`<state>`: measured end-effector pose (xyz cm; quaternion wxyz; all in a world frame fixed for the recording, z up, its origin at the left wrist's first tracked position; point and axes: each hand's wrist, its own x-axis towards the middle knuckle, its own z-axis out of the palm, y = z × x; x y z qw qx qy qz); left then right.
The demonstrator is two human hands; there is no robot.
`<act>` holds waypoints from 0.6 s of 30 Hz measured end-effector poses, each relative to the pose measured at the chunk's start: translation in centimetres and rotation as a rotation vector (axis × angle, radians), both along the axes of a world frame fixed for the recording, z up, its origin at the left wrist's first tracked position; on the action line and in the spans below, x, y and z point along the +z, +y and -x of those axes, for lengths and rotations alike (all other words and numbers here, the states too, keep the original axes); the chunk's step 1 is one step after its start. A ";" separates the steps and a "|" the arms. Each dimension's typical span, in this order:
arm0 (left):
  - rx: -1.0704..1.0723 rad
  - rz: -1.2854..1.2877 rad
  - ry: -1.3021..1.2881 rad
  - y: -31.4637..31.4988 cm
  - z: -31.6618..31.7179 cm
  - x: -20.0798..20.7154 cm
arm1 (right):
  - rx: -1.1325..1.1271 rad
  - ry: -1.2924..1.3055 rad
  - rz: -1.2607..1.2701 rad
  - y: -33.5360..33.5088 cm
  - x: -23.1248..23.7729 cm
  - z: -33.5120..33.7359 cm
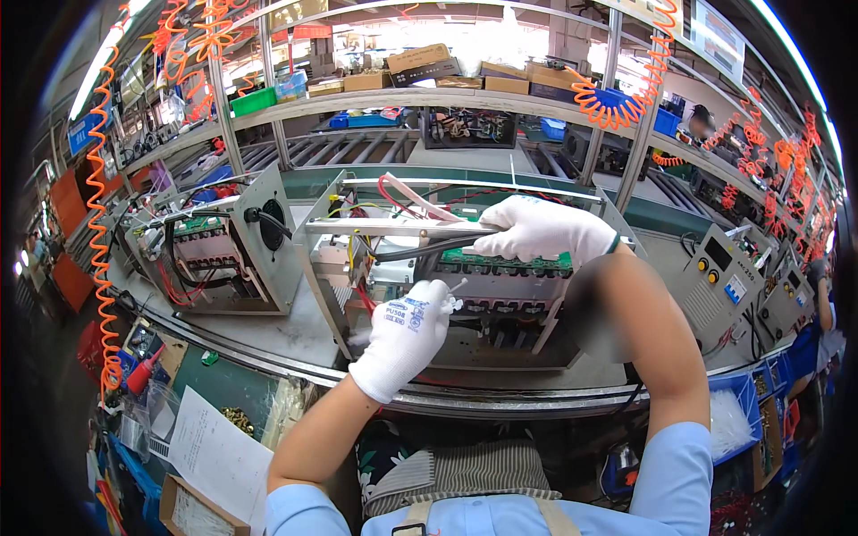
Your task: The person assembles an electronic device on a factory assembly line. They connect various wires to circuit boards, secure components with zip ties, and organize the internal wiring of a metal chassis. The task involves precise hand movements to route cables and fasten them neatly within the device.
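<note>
An open metal equipment chassis [326, 295] with green circuit boards [500, 260] inside stands in front of me. My right hand [545, 228], in a white glove, is closed over a black cable [424, 252] at the upper frame bar. A white sleeve with red wires [416, 195] runs up to the same fingers. Lower and to the left, my gloved left hand [407, 335] pinches thin white strips that look like cable ties [457, 290], their ends sticking out past the fingertips. Red and yellow wires [357, 246] lie inside the chassis near the left hand.
Another open chassis [237, 255] with a fan stands at the left. A closed grey unit [719, 272] with knobs is at the right. Orange coiled hoses [617, 107] hang around. Paper [214, 451], brass screws [237, 418] and blue bins [735, 415] lie near the front rail [500, 404].
</note>
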<state>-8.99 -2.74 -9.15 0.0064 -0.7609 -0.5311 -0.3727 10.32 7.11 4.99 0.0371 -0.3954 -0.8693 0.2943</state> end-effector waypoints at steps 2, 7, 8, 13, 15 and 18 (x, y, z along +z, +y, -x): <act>-0.105 0.350 -0.336 0.1 -1.6 0.8 | -0.006 -0.023 0.101 1.4 -0.3 -0.2; -0.394 0.473 -1.453 1.6 -5.6 1.0 | 0.166 0.020 -0.253 1.1 -1.1 0.3; -0.318 0.492 -1.473 1.8 -5.2 1.5 | 0.176 0.097 -0.189 1.1 -1.3 0.2; -0.325 0.135 -1.515 5.3 -5.9 0.9 | 0.083 0.243 0.193 0.6 -1.0 0.1; -0.286 0.064 -1.363 5.9 -5.5 0.6 | 0.085 0.219 0.288 1.4 -0.7 0.1; -0.177 0.132 -1.306 5.1 -6.2 1.0 | 0.096 0.224 0.377 2.6 -1.1 -0.6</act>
